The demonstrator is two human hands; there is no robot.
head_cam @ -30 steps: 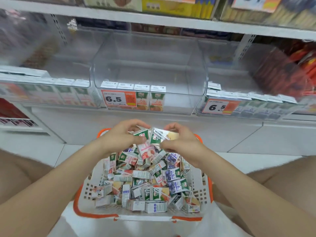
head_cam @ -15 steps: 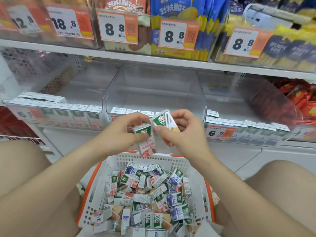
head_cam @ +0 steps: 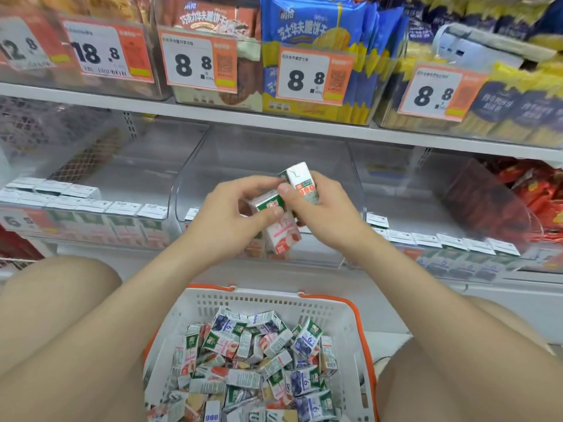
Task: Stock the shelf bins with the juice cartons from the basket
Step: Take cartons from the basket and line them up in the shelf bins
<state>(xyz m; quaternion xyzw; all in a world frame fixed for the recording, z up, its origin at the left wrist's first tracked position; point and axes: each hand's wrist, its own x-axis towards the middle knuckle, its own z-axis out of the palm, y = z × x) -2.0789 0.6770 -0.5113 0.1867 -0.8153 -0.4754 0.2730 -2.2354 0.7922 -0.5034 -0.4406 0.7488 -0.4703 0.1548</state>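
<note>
My left hand (head_cam: 231,217) pinches a pink-and-green juice carton (head_cam: 278,228) in front of the middle clear shelf bin (head_cam: 268,159). My right hand (head_cam: 320,208) grips a second carton (head_cam: 303,182), white top up, touching the first. Both hands are raised above the white basket with orange rim (head_cam: 265,303), which holds several loose juice cartons (head_cam: 259,367). The middle bin has a short row of cartons at its front, mostly hidden behind my hands.
The left bin (head_cam: 91,208) and right bin (head_cam: 441,239) hold rows of cartons behind price tags. The upper shelf (head_cam: 274,120) carries snack packs with price cards. Red packets (head_cam: 533,202) sit at far right. My knees flank the basket.
Both hands have risen from the basket with one carton each, up to the front of the middle bin. The view has tilted upward, showing the upper shelf.
</note>
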